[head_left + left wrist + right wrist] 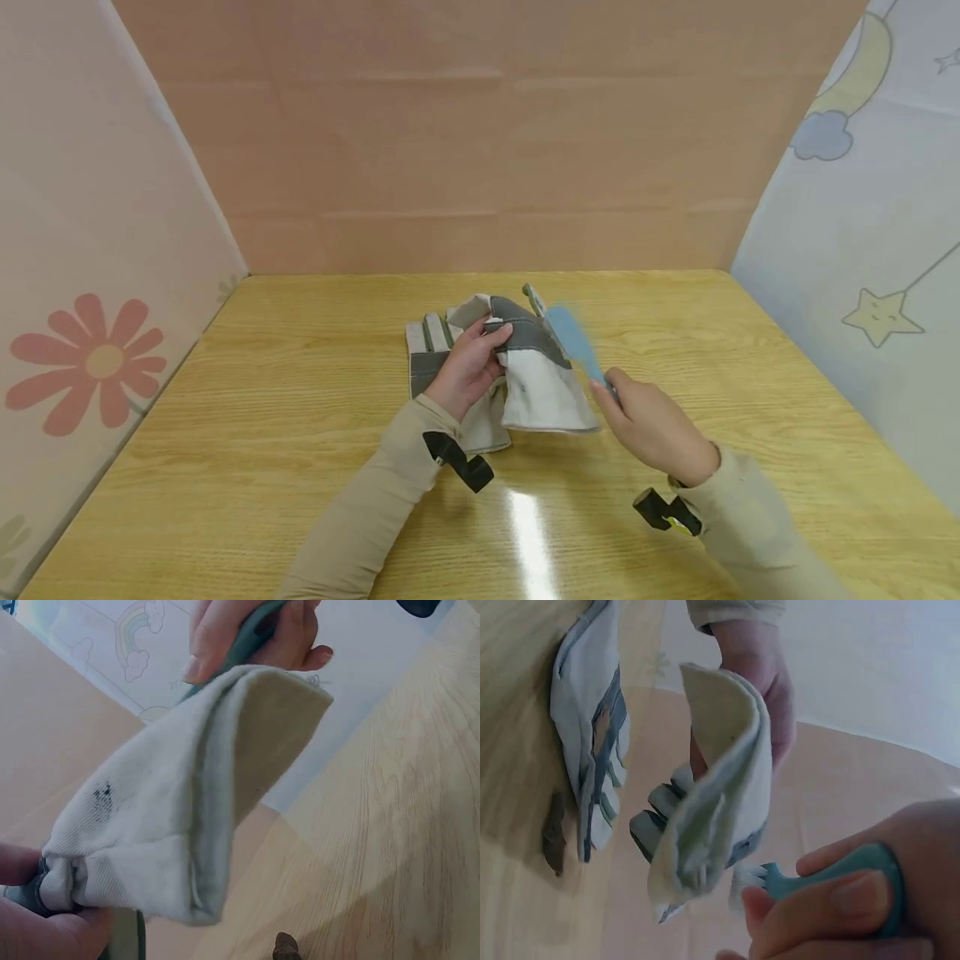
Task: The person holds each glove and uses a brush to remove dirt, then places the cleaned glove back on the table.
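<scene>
Gripping a white-and-grey glove [547, 396] by its middle, the left hand [468, 367] holds it above the table [225, 475], beside a second glove [427, 367]; the right hand [648, 421] is closed round a blue brush [573, 337]. The left wrist view shows dark specks [103, 799] clearly, faint from the head; the right wrist view looks into the cuff, hidden from the head. The held glove's long axis runs away from the person, cuff nearest; the brush's head points away and leftward.

Evenly lit in the head view, glaring white on the near worktop [262, 467], blurred around the blue brush [573, 337]; dimmer and softer in the right wrist view, shadowed at left.
</scene>
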Demonstrator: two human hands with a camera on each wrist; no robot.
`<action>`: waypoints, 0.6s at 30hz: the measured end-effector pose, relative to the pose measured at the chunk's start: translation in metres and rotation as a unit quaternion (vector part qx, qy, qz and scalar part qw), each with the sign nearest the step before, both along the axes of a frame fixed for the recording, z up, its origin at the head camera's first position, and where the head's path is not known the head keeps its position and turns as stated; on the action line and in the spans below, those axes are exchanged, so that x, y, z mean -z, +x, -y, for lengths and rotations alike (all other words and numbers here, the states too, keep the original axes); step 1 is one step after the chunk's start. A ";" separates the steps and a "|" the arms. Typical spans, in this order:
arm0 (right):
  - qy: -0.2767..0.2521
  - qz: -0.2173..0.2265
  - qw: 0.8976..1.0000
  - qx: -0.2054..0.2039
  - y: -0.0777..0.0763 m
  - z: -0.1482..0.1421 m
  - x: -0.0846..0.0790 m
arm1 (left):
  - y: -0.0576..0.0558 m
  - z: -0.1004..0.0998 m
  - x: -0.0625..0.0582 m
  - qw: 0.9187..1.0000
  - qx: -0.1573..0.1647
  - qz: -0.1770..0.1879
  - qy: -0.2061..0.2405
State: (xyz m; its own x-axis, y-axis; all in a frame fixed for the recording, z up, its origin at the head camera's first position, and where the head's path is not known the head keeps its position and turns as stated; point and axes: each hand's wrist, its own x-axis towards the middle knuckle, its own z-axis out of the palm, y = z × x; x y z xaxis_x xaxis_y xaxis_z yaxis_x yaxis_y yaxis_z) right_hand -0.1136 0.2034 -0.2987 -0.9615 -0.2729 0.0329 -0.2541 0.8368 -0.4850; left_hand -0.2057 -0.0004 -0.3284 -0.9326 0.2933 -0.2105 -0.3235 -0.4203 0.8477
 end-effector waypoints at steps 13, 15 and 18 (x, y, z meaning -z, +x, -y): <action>-0.055 0.050 0.997 -0.018 0.000 0.003 0.009 | 0.010 -0.006 -0.009 0.999 -0.025 -0.015 -0.017; -0.062 0.053 0.996 -0.020 0.001 0.003 0.010 | 0.013 -0.008 -0.010 0.996 -0.031 -0.041 -0.071; -0.077 0.063 0.995 -0.024 0.001 0.003 0.011 | 0.018 -0.013 -0.012 0.984 -0.041 -0.098 -0.146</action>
